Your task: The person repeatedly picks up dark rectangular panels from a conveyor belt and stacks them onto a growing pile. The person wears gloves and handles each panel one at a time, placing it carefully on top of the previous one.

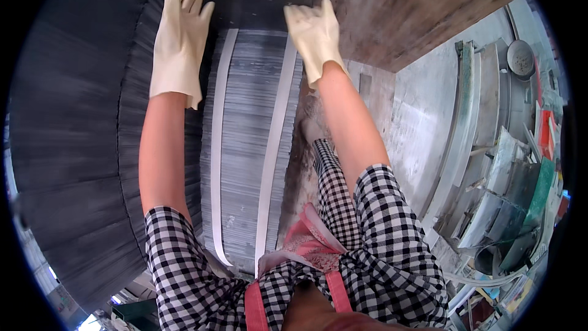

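Note:
Pale cream rubber gloves cover both my hands. My left hand [182,37] reaches up along the left side of a thin dark slab [257,3]; its fingers are stretched and slightly apart, the thumb tip close to the slab's edge. My right hand [313,37] is at the slab's right edge, with most fingers bent over it and one pointing upward. What lies under those fingertips is hidden. Below the slab, between my forearms, is a tall stack of thin grey sheets [251,110], with two white straps [223,122] running along it.
A dark stacked wall of sheets [73,110] rises close on the left. At upper right stands a brown wooden panel [416,6]. Farther right, a round metal pan [520,59], a red object [546,132] and assorted boards [484,110] crowd the side over a pale floor [422,110].

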`<state>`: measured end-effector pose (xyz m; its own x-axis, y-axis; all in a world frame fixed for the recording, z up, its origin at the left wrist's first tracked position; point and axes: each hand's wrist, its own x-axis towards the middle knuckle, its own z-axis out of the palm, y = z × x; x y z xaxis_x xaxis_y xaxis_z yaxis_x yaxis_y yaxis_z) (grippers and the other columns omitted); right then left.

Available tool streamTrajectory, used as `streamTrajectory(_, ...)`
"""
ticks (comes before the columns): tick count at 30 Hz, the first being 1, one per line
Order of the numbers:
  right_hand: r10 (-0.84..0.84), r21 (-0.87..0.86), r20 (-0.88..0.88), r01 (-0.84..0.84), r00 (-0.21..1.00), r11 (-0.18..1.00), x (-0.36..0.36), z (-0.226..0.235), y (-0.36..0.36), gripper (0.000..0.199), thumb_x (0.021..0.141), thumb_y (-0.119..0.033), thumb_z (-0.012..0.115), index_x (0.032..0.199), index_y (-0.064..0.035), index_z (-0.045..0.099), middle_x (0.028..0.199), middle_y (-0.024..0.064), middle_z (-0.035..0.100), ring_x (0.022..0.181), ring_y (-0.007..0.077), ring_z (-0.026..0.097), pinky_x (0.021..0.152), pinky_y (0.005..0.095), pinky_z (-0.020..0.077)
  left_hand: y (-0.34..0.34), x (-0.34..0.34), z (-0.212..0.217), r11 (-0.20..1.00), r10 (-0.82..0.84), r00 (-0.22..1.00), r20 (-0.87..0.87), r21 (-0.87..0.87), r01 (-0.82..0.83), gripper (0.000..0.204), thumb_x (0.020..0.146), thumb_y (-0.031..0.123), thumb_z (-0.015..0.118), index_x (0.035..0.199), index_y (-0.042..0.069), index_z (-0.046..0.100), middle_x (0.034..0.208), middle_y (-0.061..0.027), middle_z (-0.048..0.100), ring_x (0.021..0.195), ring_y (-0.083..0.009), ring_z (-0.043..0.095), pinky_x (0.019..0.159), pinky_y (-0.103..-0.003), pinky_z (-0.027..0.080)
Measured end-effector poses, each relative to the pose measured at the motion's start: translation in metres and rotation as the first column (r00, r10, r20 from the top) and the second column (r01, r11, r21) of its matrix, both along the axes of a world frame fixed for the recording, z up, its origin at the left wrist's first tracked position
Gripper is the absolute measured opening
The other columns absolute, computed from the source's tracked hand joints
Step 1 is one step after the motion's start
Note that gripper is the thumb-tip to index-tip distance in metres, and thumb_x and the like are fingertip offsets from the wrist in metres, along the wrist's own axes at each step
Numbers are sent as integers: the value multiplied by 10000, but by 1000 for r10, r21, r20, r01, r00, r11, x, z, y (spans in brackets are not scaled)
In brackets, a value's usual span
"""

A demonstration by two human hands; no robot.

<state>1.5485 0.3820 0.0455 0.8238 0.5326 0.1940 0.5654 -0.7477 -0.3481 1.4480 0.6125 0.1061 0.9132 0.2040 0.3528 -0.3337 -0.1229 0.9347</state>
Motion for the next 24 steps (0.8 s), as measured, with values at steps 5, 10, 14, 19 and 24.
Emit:
streamTrajectory(5, 301, 801, -596, 575, 744, 164, -76, -33, -85, 535, 972, -287, 624, 1416, -31, 473, 1410, 157, 512, 1317, 219, 482, 1092, 328, 395, -57, -150, -16, 935, 280, 907, -315, -125, -332, 593, 1012, 286, 455, 1511, 6, 295, 1511, -215, 384, 1426, -307, 349, 1200, -377, 242)
streamTrajectory(10, -464, 48, -610, 614, 642, 788, -275, -195, -322, 523, 975, -379, 530, 1363, -29, 512, 1316, 224, 592, 1241, 369, 545, 1041, 436, 424, -116, -416, -76, 548, 460, 294, -838, 7, -837, 543, 937, 329, 527, 1380, 14, 525, 1452, -166, 472, 1342, -304, 436, 1126, -436, 331)
streamTrajectory(14, -650, -459, -581, 461, 491, 759, -466, -211, -467, 477, 862, -383, 569, 1120, 3, 678, 1120, 320, 633, 1095, 424, 619, 921, 456, 496, -87, -738, -220, 478, 587, 216, -780, 119, -870, 405, 946, 300, 517, 1168, -26, 613, 1090, -81, 625, 991, -247, 591, 895, -404, 482)
streamTrajectory(19, -685, -512, -589, 457, 429, 727, -542, -205, -502, 461, 841, -361, 573, 1097, 5, 685, 1081, 310, 649, 1064, 423, 634, 905, 456, 501, -140, -853, -231, 174, 602, -175, -779, 342, -924, 465, 933, 365, 537, 1140, -42, 626, 1087, -144, 664, 940, -317, 629, 866, -450, 494)
streamTrajectory(24, -583, -225, -594, 581, 554, 782, -540, -190, -459, 416, 816, -314, 571, 1052, 5, 696, 1035, 291, 670, 1032, 411, 651, 884, 454, 508, -175, -882, -221, 213, 602, -199, -774, 395, -893, 469, 934, 370, 532, 1135, -43, 628, 1090, -159, 662, 948, -328, 627, 870, -453, 491)
